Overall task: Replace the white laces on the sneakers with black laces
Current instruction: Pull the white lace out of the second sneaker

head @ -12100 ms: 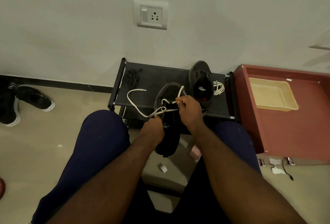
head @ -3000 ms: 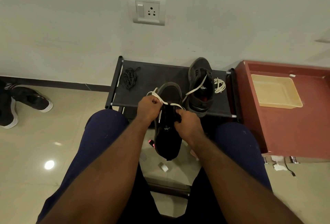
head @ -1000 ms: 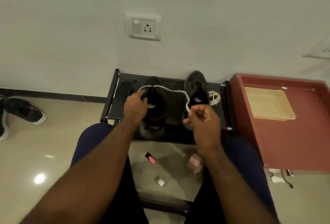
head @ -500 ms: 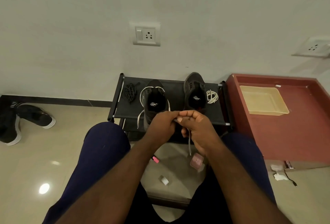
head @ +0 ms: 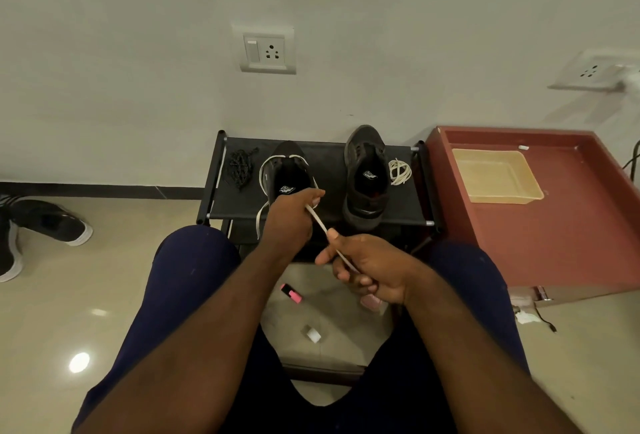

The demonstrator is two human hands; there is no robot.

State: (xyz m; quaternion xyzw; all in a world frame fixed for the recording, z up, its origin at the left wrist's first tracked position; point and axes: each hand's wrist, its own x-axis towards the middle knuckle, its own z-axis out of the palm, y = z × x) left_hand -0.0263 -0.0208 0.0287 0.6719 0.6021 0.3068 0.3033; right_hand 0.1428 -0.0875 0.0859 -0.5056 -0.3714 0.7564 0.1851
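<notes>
While the left hand (head: 289,220) pinches the white lace (head: 320,224) by the left sneaker (head: 287,177), the right hand (head: 367,267) curls around its taut lower stretch

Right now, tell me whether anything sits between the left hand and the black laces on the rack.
Only a loop of the white lace, draped along the left sneaker, crosses the way from the left hand to the black laces. That hand also pinches the lace.

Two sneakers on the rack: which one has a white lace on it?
The left sneaker, beside the black lace bundle: a white lace loops round its opening. The right sneaker shows none; a white coil lies beside it.
</notes>
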